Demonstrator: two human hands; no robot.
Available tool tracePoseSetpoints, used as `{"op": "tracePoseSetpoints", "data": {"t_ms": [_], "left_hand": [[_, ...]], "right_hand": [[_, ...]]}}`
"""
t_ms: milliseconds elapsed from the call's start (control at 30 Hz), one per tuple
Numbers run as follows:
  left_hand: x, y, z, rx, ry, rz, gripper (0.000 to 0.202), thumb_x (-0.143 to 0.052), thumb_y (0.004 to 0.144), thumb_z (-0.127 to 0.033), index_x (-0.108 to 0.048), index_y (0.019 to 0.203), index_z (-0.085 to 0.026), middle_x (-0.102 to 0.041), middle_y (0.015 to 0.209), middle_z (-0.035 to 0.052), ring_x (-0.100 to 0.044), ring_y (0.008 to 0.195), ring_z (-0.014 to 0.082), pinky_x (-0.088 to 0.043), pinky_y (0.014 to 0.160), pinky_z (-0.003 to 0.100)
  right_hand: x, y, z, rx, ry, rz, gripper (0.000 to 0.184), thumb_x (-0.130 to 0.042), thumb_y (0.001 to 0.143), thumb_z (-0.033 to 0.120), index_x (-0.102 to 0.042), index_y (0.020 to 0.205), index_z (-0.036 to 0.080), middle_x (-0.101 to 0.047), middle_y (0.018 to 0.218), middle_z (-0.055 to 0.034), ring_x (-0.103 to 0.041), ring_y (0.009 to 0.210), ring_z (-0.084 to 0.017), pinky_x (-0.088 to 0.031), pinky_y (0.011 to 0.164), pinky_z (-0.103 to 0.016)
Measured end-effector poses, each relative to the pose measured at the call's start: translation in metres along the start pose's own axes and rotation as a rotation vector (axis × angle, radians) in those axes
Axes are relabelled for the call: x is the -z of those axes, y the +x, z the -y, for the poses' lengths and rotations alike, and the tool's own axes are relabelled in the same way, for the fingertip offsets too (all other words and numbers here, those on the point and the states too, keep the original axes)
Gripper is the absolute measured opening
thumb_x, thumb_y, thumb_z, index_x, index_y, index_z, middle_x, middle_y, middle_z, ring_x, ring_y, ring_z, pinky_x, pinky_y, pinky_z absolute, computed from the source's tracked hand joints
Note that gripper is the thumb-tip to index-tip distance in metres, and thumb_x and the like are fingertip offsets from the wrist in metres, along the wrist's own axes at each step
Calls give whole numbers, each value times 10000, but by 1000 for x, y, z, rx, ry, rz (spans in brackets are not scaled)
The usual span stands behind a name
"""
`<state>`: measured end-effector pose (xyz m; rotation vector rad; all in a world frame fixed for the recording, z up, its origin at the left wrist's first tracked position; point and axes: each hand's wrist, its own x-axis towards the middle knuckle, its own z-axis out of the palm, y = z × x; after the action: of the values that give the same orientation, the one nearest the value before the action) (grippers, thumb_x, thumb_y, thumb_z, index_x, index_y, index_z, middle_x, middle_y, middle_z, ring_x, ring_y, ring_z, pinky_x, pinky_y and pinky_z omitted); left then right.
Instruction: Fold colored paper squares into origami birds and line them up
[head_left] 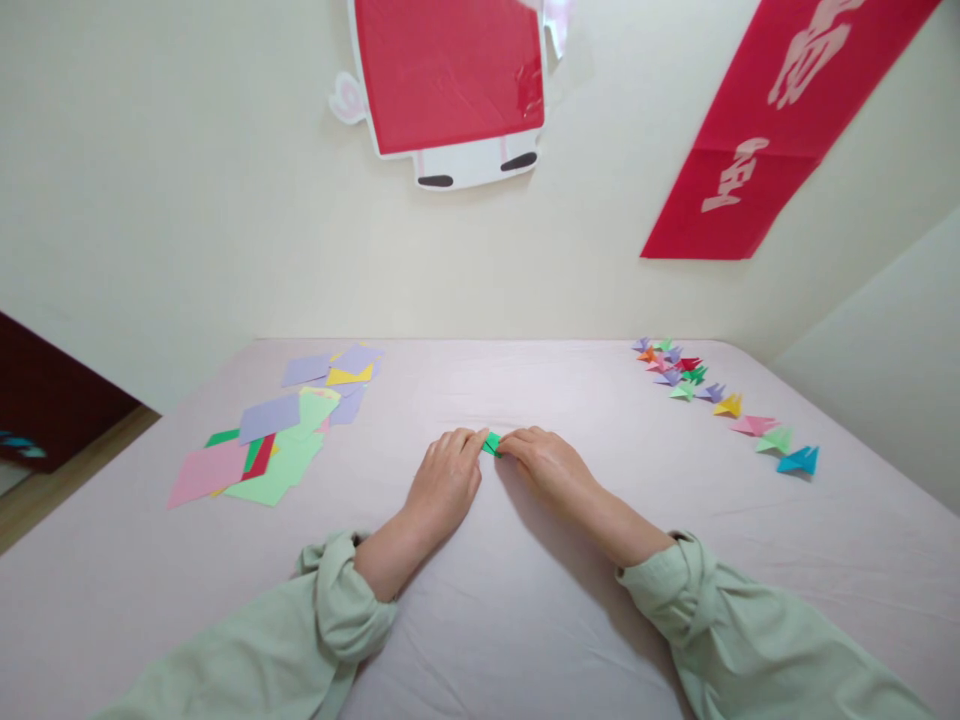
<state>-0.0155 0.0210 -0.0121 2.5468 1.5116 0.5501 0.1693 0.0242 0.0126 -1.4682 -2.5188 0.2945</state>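
A small folded piece of green paper lies at the middle of the table, between my two hands. My left hand has its fingers closed on the paper's left edge. From the other side, my right hand pinches the right edge, its fingertips covering that part. Both hands rest low against the cloth, and the fingers hide much of the paper's outline. Fold lines show on the bit that is visible.
Loose paper sheets in several colours, among them a pink sheet and a purple sheet, lie at the left. A row of folded paper figures, with a blue figure nearest, runs along the right. Behind the pale-covered table stands a wall.
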Motion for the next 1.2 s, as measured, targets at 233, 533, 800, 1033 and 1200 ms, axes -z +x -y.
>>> {"op": "tracePoseSetpoints", "data": {"t_ms": [233, 533, 800, 1033, 1200], "left_hand": [[0, 4, -1, -45, -148, -25, 302, -421, 870, -96, -550, 1110, -225, -580, 1092, 59, -525, 1023, 216, -442, 902, 369], [-2, 7, -1, -25, -148, -26, 160, -510, 876, -199, -553, 1030, -213, -582, 1039, 53, -524, 997, 223, -433, 873, 367], [-2, 12, -4, 5, -124, -58, 177, -604, 848, -312, -553, 979, -204, -597, 979, 43, -532, 955, 227, -423, 828, 361], [-1, 15, -2, 48, -140, -103, 93, -502, 904, -276, -548, 911, -195, -608, 909, 40, -550, 883, 202, -420, 782, 329], [-1, 16, 3, 105, -330, -158, 118, -460, 895, -209, -556, 829, -199, -590, 830, 13, -546, 802, 164, -417, 740, 286]], "right_hand": [[-18, 4, -14, -155, 487, -308, 346, -393, 848, 93, -594, 1116, 181, -661, 1101, -77, -606, 995, -168, -453, 906, -334], [-15, 17, -11, -297, 1073, -215, 324, -450, 855, 289, -552, 1143, 181, -573, 1252, -108, -590, 1106, -184, -514, 868, -335], [-9, 17, -3, -332, 1317, -242, 241, -503, 834, 292, -604, 1031, 195, -589, 1210, -103, -601, 1085, -205, -512, 922, -387], [-7, 16, 8, -164, 1293, -217, 255, -495, 868, 320, -607, 1066, 203, -623, 1143, -70, -605, 1038, -176, -497, 940, -385], [-7, 17, -3, -179, 1148, -352, 246, -491, 862, 312, -611, 1039, 191, -634, 1116, -76, -622, 961, -170, -518, 864, -369]]}}
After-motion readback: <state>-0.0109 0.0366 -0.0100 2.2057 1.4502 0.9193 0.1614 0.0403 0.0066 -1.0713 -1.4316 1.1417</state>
